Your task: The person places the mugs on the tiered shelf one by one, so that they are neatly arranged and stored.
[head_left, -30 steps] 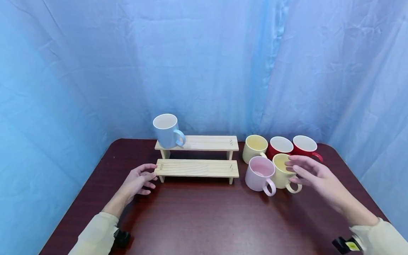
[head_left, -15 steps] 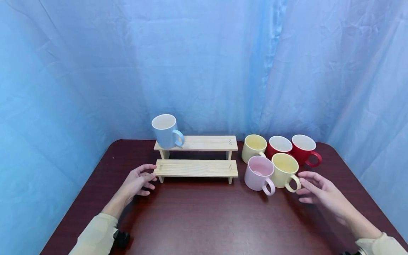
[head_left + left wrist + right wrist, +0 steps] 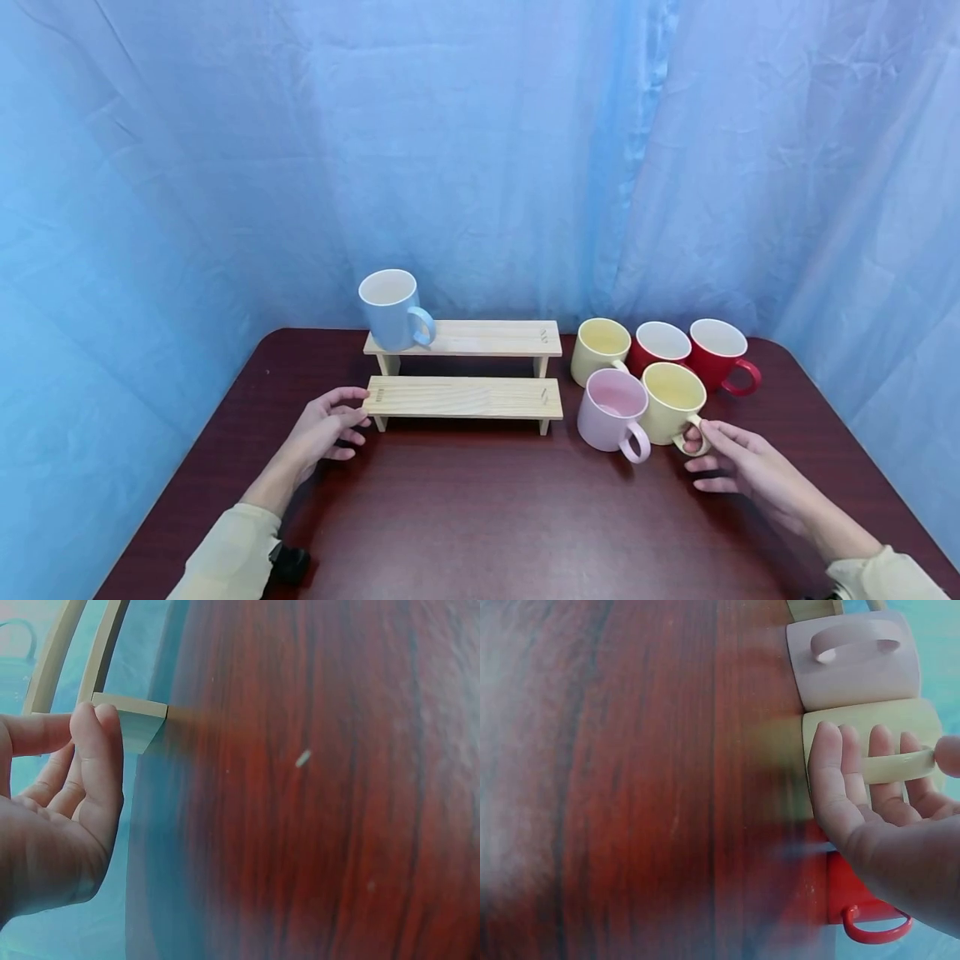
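Observation:
My left hand (image 3: 324,429) pinches the left end of the lower step of a pale wooden two-step rack (image 3: 465,397) between thumb and index finger. In the left wrist view the thumb (image 3: 97,742) presses at the board's corner. At the right, my right hand (image 3: 750,471) grips the handle of the front yellow mug (image 3: 667,412), thumb on top. The right wrist view shows its fingers curling around that handle (image 3: 900,766). The mug stands upright on the table, beside a pink mug (image 3: 611,412). A light blue mug (image 3: 393,321) stands on the left of the upper step.
Behind the gripped mug stand another yellow mug (image 3: 597,354) and two red mugs with white insides, a middle one (image 3: 642,358) and a right one (image 3: 708,367). The dark red wooden table (image 3: 480,517) ends at a blue curtain (image 3: 480,167).
My right hand has come down and toward me from over the yellow mug's rim to its handle and taken hold of it. The left hand has stayed at the rack.

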Action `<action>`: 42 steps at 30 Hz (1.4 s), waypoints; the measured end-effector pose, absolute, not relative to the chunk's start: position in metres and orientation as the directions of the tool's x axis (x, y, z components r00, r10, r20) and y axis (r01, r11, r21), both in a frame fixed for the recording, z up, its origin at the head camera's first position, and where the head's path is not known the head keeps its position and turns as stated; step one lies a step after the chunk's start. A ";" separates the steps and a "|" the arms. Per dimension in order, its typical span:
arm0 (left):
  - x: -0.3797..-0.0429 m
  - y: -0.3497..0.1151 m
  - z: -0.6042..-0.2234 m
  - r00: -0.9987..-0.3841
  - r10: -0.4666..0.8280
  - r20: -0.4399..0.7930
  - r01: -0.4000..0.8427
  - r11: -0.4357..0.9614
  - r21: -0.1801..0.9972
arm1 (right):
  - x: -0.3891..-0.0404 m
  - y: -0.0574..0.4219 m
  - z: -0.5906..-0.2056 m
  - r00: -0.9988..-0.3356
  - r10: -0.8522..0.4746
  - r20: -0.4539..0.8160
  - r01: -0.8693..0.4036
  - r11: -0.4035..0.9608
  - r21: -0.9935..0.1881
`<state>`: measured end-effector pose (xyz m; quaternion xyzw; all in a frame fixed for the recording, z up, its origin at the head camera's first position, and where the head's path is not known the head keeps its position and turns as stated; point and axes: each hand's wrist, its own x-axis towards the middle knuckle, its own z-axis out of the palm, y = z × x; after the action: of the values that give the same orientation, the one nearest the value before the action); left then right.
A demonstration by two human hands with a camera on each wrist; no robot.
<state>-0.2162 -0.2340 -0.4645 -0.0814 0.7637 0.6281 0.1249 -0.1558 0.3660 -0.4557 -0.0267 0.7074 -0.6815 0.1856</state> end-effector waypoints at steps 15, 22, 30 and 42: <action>-0.216 -0.235 -0.461 -0.954 0.048 -0.295 -0.277 0.231 0.933 | -0.158 0.363 -0.459 -0.930 -0.310 -0.198 0.188 0.061 -0.980; -0.218 -0.235 -0.460 -0.953 0.052 -0.298 -0.276 0.254 0.927 | -0.159 0.362 -0.462 -0.945 -0.269 -0.184 0.172 0.068 -0.983; -0.219 -0.234 -0.461 -0.951 0.052 -0.306 -0.283 0.257 0.924 | -0.157 0.362 -0.453 -0.940 -0.302 -0.161 0.156 0.039 -0.987; -0.220 -0.235 -0.460 -0.947 0.063 -0.316 -0.291 0.254 0.923 | -0.153 0.364 -0.404 -0.905 -0.424 0.023 0.007 -0.068 -0.998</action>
<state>-0.2200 -0.2353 -0.4596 -0.0733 0.7781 0.6065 0.1459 -0.1530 0.3640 -0.4038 -0.1568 0.6656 -0.7139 0.1509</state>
